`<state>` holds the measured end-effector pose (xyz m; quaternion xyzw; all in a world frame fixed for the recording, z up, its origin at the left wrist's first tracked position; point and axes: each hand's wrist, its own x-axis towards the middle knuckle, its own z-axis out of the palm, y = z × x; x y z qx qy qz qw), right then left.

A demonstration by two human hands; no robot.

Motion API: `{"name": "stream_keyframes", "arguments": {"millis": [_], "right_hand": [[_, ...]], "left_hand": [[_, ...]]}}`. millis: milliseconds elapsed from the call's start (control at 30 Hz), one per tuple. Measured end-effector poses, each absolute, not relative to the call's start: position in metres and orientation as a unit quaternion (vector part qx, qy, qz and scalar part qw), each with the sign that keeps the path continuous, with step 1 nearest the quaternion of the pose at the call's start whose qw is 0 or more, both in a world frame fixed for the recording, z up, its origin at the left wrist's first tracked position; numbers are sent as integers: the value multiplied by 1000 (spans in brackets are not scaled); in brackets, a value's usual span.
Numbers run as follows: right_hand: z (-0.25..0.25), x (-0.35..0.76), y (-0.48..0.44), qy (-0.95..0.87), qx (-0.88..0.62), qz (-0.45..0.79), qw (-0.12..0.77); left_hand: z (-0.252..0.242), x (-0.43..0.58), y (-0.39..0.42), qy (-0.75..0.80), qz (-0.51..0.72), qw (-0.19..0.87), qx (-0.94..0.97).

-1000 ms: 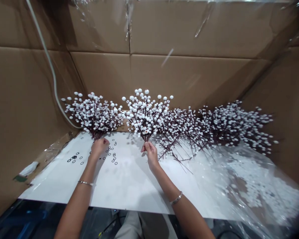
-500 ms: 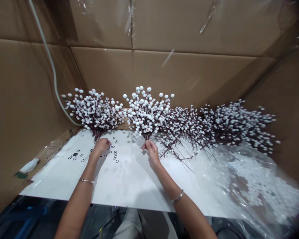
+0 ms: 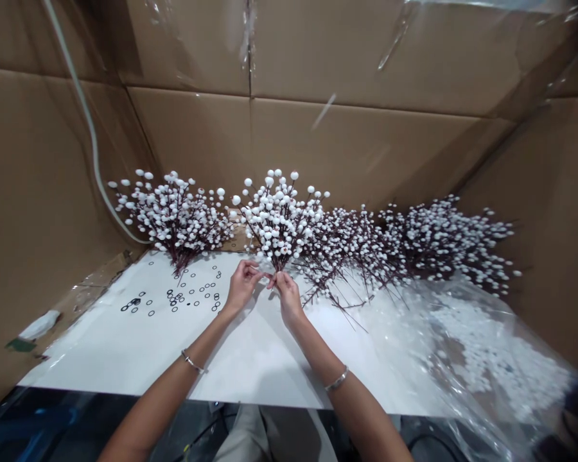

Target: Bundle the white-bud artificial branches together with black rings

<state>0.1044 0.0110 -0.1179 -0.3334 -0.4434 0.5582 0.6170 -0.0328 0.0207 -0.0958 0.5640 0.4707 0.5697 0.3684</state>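
Behind right fingers point(image 3: 283, 280), berry stems point(image 3: 280, 264) hidden

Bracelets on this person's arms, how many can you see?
2: one metal bracelet on the left forearm, another on the right forearm. Others could be hidden from this view.

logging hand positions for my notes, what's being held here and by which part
The right hand pinches a white berry spray by its dark stem, just below the branches. The left hand is beside it, fingertips close by; whether it holds anything cannot be told.
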Motion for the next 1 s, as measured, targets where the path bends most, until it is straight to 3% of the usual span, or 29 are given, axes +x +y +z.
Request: {"name": "stream_keyframes", "arguments": {"millis": [400,700,1000], "right_hand": [[-128,104,13,-446,-365,519,632],[-126,105,14,-454,-388,447,666],[-129,108,18,-414,-373,472,683]], "left_hand": [[-93,-18,14,452,586,368,563],[-87,-4,4,488,556,294,605],[-93,-7,5,474,494,159,711]]}}
